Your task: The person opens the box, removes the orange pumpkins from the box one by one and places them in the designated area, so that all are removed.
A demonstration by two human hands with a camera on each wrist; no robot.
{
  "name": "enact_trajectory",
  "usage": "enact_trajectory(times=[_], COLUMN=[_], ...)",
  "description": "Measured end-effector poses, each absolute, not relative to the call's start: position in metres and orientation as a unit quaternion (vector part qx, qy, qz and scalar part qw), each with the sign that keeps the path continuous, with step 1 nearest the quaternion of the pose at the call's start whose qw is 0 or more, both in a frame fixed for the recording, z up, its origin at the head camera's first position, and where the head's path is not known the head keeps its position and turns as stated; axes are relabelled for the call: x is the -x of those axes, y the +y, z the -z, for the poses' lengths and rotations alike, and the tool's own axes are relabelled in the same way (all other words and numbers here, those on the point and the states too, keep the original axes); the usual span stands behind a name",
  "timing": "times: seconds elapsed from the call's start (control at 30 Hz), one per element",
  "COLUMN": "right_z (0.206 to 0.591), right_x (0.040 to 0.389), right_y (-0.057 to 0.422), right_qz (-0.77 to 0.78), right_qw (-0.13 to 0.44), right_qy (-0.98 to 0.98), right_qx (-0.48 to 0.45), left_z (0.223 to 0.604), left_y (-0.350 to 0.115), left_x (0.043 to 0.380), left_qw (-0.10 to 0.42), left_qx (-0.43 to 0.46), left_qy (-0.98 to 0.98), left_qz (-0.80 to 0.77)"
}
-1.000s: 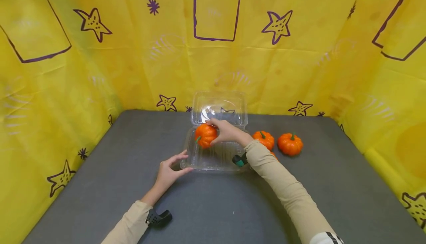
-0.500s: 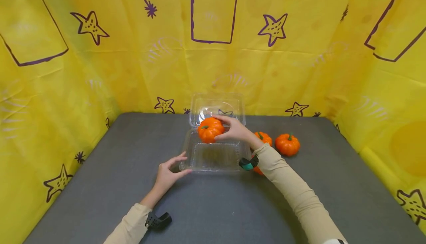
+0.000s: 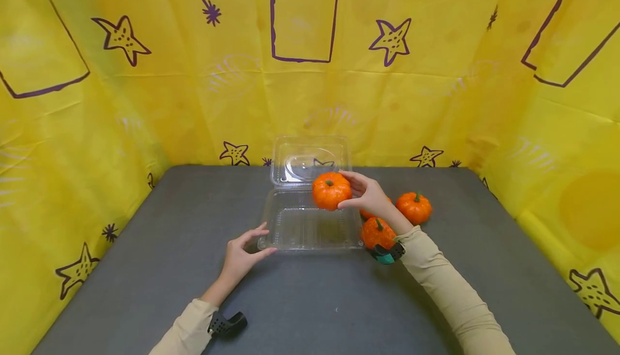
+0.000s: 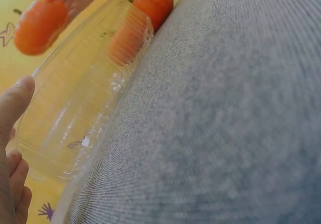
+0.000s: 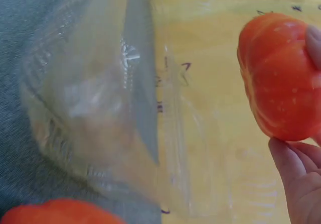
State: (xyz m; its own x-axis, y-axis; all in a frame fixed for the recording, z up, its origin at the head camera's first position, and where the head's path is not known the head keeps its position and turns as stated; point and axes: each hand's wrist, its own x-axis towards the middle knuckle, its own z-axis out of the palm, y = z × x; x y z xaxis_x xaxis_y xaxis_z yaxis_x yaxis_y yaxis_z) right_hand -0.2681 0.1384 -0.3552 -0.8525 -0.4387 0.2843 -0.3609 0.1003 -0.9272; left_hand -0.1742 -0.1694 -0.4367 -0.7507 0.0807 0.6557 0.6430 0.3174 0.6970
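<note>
My right hand [image 3: 369, 196] holds a small orange pumpkin [image 3: 331, 191] between thumb and fingers, its green stem facing up toward the head camera. In the head view the pumpkin overlaps the back right of a clear plastic clamshell container [image 3: 290, 247], whose lid [image 3: 310, 150] stands raised behind. In the right wrist view the thumb and fingertips press the sides of the pumpkin [image 5: 281, 78]. At the container's front left corner is my left hand [image 3: 239, 258], thumb and fingers spread apart; the left wrist view has the thumb [image 4: 20, 96] right at the rim.
Right of the container sit a pumpkin [image 3: 378, 232] near its front corner and another pumpkin [image 3: 414, 207] farther right. One more pumpkin [image 3: 366, 214] is partly hidden behind my right hand. A yellow patterned cloth [image 3: 310, 97] surrounds the dark grey table [image 3: 315, 301].
My right hand has moved right with the pumpkin, from above the container's left part to its right part. The pumpkin's stem has turned from lower left to upward. My left hand stays at the corner.
</note>
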Motion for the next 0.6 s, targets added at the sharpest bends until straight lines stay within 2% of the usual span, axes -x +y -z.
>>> enact_trajectory(times=[0.6], right_z=[0.362], right_x=[0.23], right_y=[0.208], right_qz=[0.604], right_qw=[-0.038], right_qy=[0.758], right_qx=[0.244], left_z=[0.436], left_y=[-0.169], left_x=[0.173], left_qw=[0.261], left_qx=[0.233], left_qy=[-0.768], left_qz=[0.536])
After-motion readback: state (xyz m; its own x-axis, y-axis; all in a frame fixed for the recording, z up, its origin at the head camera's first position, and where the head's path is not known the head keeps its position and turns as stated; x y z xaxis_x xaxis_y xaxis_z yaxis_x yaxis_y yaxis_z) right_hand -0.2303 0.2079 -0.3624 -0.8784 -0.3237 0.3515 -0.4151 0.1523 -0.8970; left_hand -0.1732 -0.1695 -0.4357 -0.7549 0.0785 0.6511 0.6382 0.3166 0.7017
